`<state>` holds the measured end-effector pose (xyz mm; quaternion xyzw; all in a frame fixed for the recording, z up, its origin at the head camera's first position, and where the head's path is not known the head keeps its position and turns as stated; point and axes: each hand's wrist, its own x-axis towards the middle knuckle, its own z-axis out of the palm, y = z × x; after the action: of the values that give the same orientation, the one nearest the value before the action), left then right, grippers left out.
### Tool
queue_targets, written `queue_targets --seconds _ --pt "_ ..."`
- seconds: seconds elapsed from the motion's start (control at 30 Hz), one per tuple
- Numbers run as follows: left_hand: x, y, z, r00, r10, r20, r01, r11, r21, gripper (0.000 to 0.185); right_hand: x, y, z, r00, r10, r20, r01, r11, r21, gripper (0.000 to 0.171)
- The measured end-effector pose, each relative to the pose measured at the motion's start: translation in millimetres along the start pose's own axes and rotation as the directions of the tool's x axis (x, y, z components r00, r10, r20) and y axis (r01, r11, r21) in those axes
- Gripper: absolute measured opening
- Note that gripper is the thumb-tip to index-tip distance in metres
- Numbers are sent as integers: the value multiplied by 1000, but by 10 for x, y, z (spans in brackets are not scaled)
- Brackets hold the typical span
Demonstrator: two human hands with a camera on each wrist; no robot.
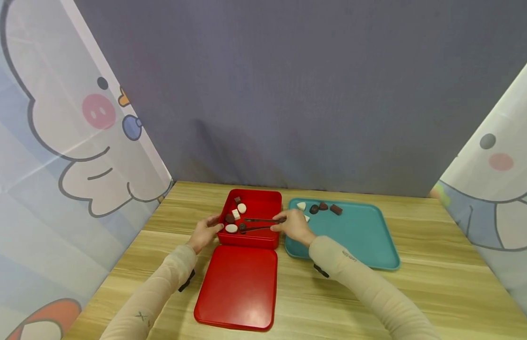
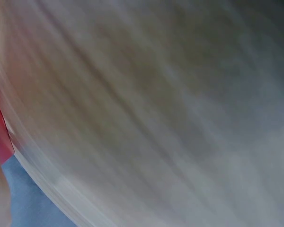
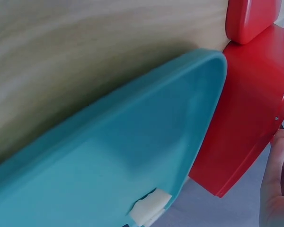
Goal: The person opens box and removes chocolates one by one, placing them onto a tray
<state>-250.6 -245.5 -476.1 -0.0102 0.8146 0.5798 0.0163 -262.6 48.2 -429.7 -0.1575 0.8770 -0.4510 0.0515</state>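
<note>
My right hand holds a pair of dark tongs over the red box. The two tong arms are spread, reaching left, and the nearer one ends right at a round dark chocolate. At the box's left wall my left hand grips the side, fingertips and thumb at the rim. Inside the box, along its left side, lie several white and brown chocolates, among them a white oval. In the right wrist view, a finger shows beside the red box; the tongs are mostly out of that view.
Right of the box stands a teal tray with several white and dark chocolates near its far left part, including a brown block. A red lid lies in front of the box on the wooden table. A grey curtain hangs behind.
</note>
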Motion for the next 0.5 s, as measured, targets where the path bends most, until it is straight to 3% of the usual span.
queue_targets --seconds 0.5 --pt "-2 -10 3 1000 15 -5 -15 1000 -10 48 102 -84 35 1000 28 1 -28 991 -128 25"
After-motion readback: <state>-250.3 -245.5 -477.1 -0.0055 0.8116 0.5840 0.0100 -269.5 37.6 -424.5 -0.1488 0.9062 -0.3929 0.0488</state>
